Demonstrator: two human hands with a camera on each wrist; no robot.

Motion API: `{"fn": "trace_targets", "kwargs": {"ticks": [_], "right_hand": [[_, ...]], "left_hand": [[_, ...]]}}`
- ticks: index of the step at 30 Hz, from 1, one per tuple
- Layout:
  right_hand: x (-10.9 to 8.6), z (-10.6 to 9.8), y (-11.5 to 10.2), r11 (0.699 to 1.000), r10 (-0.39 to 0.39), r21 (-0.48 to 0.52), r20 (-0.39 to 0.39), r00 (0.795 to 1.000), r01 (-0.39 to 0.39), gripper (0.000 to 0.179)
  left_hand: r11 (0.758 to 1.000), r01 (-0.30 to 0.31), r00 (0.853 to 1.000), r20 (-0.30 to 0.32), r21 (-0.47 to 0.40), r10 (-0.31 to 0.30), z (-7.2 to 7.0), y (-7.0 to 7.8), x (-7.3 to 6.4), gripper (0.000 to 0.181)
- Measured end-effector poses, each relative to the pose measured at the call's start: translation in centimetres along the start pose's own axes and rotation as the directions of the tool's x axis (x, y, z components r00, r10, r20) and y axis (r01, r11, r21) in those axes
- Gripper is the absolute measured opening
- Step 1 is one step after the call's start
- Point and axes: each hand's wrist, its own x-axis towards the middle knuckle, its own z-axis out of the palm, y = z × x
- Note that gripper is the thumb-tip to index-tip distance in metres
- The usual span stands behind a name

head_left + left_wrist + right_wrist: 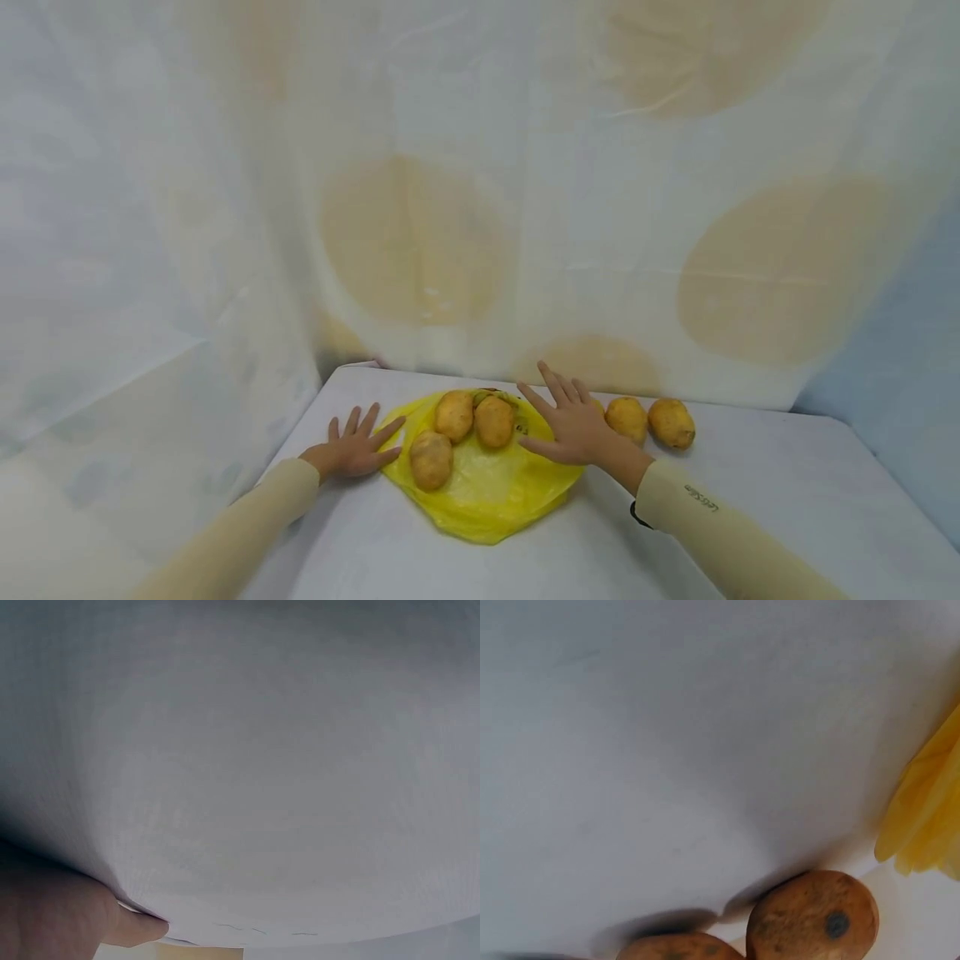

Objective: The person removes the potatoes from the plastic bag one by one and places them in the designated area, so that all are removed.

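A yellow plastic bag lies flattened on the table, with three potatoes grouped on its left and far part. My left hand is at the bag's left edge, fingers spread and straight, holding nothing. Over the bag's right side is my right hand, its fingers also spread and straight. In the left wrist view only part of the left hand shows, low in the corner against the white surface. The right wrist view shows a potato and the yellow bag's edge, with no fingers visible.
More potatoes stand in a row at the back right of the white table, one partly hidden behind the right hand. A white curtain with tan circles hangs behind the table, and pale sheets close off the sides.
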Motion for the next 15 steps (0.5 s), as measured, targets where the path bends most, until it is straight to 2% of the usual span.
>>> {"fn": "trace_targets", "kwargs": {"ticks": [8, 15], "right_hand": [[0.3, 0.7, -1.0, 1.0, -0.006, 0.019, 0.009, 1.0, 0.006, 0.083], [1.4, 0.7, -2.3, 0.997, -0.035, 0.072, 0.037, 0.999, 0.032, 0.086]], "left_hand": [[1.0, -0.016, 1.0, 0.007, 0.021, 0.016, -0.1, 0.4, 0.4, 0.075], [1.0, 0.004, 1.0, 0.013, 0.011, -0.004, -0.3, 0.2, 0.0, 0.078]]}}
